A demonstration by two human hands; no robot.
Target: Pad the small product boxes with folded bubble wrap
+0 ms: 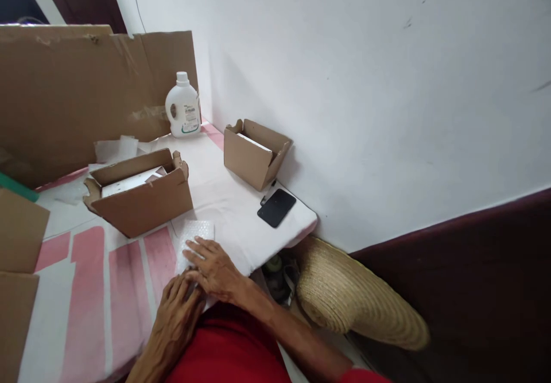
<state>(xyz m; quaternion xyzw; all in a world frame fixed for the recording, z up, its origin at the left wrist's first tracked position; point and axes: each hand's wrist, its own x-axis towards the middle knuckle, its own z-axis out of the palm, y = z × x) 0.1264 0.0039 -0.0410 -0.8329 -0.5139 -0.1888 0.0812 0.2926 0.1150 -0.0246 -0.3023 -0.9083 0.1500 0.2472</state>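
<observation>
A small piece of bubble wrap [198, 229] lies at the table's near edge, in front of my body. Across it rests my right hand [215, 268], its fingers spread and lying flat, the thumb close to my other hand. Against the near end of the wrap, my left hand [178, 308] bends its fingers down onto it, with the fingertips beside the right thumb. The palms cover part of the wrap, so whatever may be inside it is hidden.
An open cardboard box [146, 202] with white items stands beyond my hands, and a second cardboard box [249, 156] sits by the wall. Nearby are a black phone [276, 208] and a white jug [184, 107]. A straw hat [353, 291] hangs below the table's right edge.
</observation>
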